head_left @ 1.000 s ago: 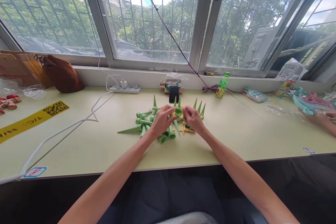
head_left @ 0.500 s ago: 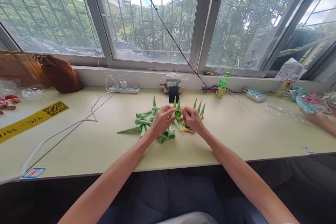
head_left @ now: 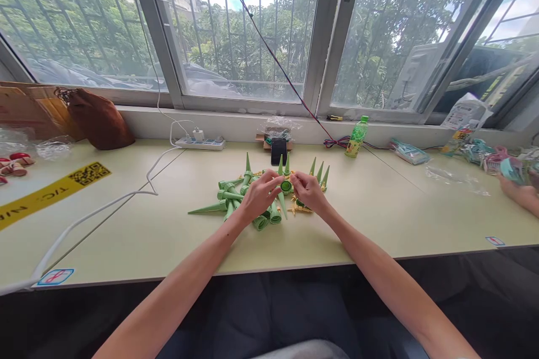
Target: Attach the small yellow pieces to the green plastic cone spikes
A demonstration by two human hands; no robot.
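My left hand (head_left: 263, 193) is closed on a green plant watering spike (head_left: 286, 185), whose round threaded mouth faces me. Fingers and thumb of my right hand (head_left: 309, 188) pinch at the right side of that mouth, where a bit of yellow shows between the hands. Left of and beneath my left hand lies a pile of similar green spikes (head_left: 229, 195), some pointing outward, some with open ends toward me. Several spikes (head_left: 320, 173) stand tip-up behind my right hand. Small yellow pieces (head_left: 300, 208) lie under my right hand, partly hidden by it.
Behind the pile, a black phone (head_left: 278, 151) leans on a small box. A green drink bottle (head_left: 357, 137) stands at the back right. A power strip (head_left: 200, 143) with a white cable lies back left. At far right, another person's hand (head_left: 520, 193) holds a light-blue item.
The held spike's mouth has dipped slightly in my hands, which otherwise stay in place. At far right the other person's hand has moved right and lifted the light-blue item.
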